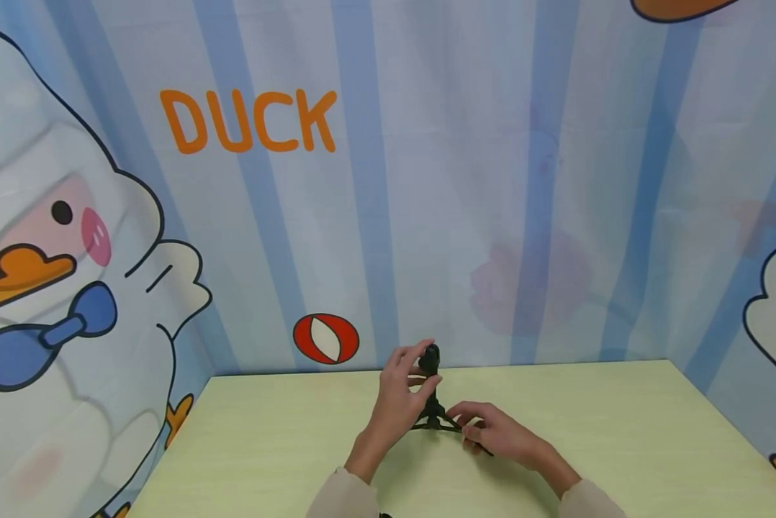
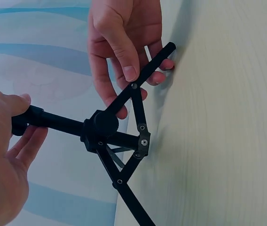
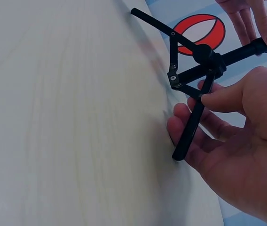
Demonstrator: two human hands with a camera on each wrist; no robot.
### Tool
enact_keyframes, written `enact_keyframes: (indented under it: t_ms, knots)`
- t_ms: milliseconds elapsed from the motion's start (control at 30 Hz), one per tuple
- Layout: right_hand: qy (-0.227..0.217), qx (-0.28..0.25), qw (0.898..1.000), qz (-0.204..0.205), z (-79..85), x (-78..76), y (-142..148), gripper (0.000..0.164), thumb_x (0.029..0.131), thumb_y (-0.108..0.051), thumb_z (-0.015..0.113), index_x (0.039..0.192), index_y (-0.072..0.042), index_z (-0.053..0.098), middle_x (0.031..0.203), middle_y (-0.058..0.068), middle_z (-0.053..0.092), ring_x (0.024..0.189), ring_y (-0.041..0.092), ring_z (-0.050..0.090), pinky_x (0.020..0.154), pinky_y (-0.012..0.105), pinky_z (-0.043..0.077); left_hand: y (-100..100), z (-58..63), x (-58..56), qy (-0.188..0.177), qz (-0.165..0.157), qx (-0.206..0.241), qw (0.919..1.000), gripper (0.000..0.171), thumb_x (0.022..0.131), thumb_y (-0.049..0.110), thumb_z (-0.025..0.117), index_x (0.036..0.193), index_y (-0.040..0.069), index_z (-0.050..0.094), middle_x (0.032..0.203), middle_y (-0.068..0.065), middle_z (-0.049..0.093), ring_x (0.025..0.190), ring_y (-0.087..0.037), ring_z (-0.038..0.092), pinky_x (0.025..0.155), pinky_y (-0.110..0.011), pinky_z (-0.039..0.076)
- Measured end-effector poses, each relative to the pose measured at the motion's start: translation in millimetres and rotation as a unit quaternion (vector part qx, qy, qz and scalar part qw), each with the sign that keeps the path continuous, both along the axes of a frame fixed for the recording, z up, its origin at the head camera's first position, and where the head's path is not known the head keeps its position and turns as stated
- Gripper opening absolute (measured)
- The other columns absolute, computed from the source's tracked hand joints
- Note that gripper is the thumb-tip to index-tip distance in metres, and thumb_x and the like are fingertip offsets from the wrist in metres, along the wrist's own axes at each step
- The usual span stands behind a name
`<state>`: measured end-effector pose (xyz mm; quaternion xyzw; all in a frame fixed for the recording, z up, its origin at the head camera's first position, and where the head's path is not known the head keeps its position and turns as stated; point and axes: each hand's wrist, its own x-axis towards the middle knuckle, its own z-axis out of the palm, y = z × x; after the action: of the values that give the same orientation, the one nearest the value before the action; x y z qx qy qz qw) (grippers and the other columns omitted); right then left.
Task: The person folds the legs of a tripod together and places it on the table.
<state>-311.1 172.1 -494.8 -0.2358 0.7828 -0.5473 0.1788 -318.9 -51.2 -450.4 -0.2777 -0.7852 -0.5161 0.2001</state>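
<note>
The left hand is gripping the upper post of a black tripod between both hands; the right hand is pinching one spread leg. Beneath them the bench is extending, a duck-printed backdrop hanging beyond.

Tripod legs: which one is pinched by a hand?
The right leg: the right hand pinches it between thumb and fingers, while no hand touches the left leg.

Tripod matt, plastic-looking; rivets shiny metal; tabletop smooth, wood-grained; backdrop lightly creased cloth
</note>
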Motion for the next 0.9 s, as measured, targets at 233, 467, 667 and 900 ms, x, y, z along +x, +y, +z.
enact_keyframes:
  t_ms: [233,467,667,900]
  knots:
    - [-0.031,-0.010,0.999,0.019,0.0,-3.9,3.6,0.032,0.108,-0.005,0.049,0.138,0.000,0.060,0.103,0.019,0.064,0.084,0.028,0.063,0.071,0.037,0.054,1.1,0.9,-0.6,-0.004,-0.011,0.002,0.9999,0.061,0.096,0.004,0.074,0.150,0.024,0.055,0.130,-0.008,0.056,0.096,-0.019,0.071,0.086,-0.027,0.060]
    - [-0.058,-0.031,0.996,0.055,0.9,-9.1,8.0,0.032,0.107,-0.001,0.049,0.137,0.000,0.061,0.100,0.020,0.066,0.082,0.027,0.063,0.071,0.036,0.054,0.6,1.1,-0.7,0.018,-0.030,-0.007,0.9994,0.065,0.096,-0.001,0.073,0.152,0.025,0.053,0.129,-0.006,0.062,0.094,-0.017,0.072,0.087,-0.028,0.060]
    - [-0.109,-0.066,0.988,0.083,0.5,-11.9,11.8,0.037,0.103,0.004,0.052,0.140,0.003,0.058,0.102,0.021,0.067,0.080,0.025,0.063,0.070,0.034,0.054,-0.1,2.8,0.6,0.012,-0.033,-0.013,0.9993,0.065,0.095,-0.004,0.072,0.151,0.025,0.054,0.130,-0.005,0.063,0.092,-0.017,0.073,0.088,-0.028,0.060]
    - [-0.181,-0.086,0.973,0.114,1.5,-17.0,17.2,0.054,0.096,0.011,0.054,0.149,0.005,0.048,0.109,0.019,0.065,0.086,0.023,0.067,0.079,0.035,0.057,-0.5,6.1,1.2,0.008,-0.033,-0.021,0.9992,0.063,0.093,-0.007,0.073,0.147,0.023,0.057,0.126,-0.007,0.064,0.090,-0.017,0.073,0.087,-0.027,0.060]
